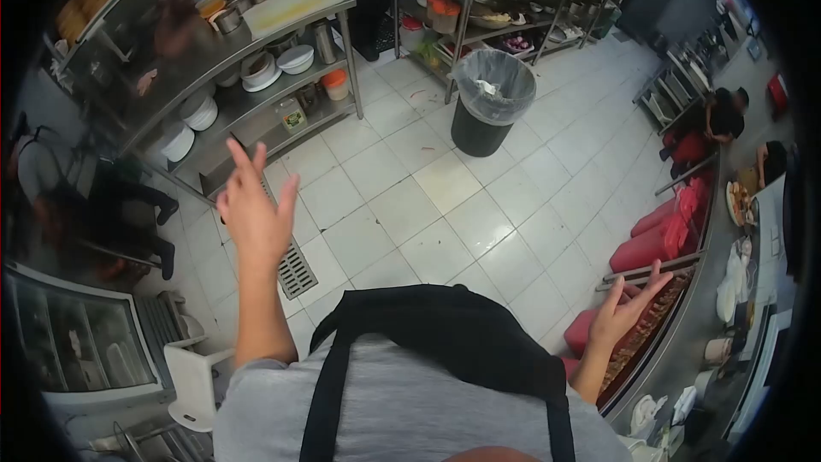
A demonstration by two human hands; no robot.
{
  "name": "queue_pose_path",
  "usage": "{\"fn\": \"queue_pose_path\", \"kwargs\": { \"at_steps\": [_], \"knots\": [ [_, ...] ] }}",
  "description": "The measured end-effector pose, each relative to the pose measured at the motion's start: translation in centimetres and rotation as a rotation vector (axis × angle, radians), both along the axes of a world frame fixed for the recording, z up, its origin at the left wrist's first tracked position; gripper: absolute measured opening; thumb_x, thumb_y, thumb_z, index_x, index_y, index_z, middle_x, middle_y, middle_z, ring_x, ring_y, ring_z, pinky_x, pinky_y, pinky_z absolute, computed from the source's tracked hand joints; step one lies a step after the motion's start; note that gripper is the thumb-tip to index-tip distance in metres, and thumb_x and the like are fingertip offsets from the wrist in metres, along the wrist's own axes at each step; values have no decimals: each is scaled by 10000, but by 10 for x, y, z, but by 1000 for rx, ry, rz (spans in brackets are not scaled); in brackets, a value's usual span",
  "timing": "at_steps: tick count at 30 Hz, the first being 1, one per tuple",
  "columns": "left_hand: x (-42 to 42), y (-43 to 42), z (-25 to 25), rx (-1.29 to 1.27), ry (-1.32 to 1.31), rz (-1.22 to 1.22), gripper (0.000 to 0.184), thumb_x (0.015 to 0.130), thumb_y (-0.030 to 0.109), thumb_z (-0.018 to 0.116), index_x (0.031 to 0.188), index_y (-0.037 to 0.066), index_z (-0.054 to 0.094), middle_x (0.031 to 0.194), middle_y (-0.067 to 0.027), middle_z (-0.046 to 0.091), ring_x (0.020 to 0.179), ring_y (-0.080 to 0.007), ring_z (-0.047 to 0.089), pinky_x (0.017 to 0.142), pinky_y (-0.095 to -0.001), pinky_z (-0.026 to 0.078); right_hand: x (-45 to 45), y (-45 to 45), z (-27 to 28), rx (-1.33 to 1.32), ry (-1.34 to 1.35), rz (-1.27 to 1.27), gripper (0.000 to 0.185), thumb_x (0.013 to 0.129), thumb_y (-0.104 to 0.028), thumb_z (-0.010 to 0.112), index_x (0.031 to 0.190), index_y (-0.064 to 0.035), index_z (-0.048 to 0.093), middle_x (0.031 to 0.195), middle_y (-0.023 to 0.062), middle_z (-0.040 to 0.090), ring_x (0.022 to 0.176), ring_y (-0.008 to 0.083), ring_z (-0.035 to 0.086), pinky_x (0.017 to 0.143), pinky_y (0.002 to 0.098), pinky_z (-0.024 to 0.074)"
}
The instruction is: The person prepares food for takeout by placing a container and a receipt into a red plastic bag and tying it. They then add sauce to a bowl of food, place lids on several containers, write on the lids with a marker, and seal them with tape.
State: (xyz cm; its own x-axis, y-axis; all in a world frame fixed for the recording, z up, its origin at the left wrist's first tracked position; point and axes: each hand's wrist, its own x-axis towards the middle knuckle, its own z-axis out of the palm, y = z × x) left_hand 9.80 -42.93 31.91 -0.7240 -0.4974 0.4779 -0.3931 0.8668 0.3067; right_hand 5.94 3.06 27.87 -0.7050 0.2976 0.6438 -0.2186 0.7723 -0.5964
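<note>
My left hand [256,216] is raised in the air at the left, fingers apart, with nothing visible in it. Beyond it lies a floor drain grate [297,274], and the steel shelf unit [256,133] stands farther back. My right hand [623,312] is out to the right with its fingers stretched and parted. It appears near a long tray of brownish food [646,334] beside the counter; whether it touches the tray I cannot tell. A black apron [428,325] covers my front.
A lined black trash bin [483,124] stands on the tiled floor [385,180]. Red containers [646,239] sit along the right counter [727,308]. A white chair [192,381] is at lower left. One person [77,171] is at the left, another [727,115] at the far right.
</note>
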Motion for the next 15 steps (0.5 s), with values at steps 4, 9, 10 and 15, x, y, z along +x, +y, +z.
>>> {"fn": "queue_pose_path", "kwargs": {
  "at_steps": [4,9,10,15],
  "knots": [
    [-8,26,-51,68,-112,-193,902,846,356,628,1465,-21,91,1273,-46,586,1160,-267,489,992,-456,284,6,8,-40,-83,-119,-100,816,873,-54,540,1499,-88,17,1241,144,513,847,208,541,698,291,457],
    [-26,66,-56,46,-323,-556,879,840,344,642,1462,-12,132,1248,-33,602,1139,-274,516,997,-455,294,32,2,-44,-201,-55,-221,810,899,-80,522,1501,-109,-19,1125,109,548,872,171,548,718,277,461],
    [-28,70,-55,21,-359,-622,872,842,354,638,1458,-16,143,1250,-31,601,1138,-273,517,992,-454,298,37,-2,-42,-232,-40,-243,808,900,-73,508,1500,-106,-32,1091,99,555,891,165,541,756,275,454],
    [-20,91,-70,-25,-549,-765,878,848,422,616,1454,-18,158,1229,-9,611,1130,-256,520,973,-456,313,61,-4,-55,-323,14,-191,806,899,-55,498,1495,-84,-43,1096,98,535,859,180,494,750,282,411]
  ]
}}
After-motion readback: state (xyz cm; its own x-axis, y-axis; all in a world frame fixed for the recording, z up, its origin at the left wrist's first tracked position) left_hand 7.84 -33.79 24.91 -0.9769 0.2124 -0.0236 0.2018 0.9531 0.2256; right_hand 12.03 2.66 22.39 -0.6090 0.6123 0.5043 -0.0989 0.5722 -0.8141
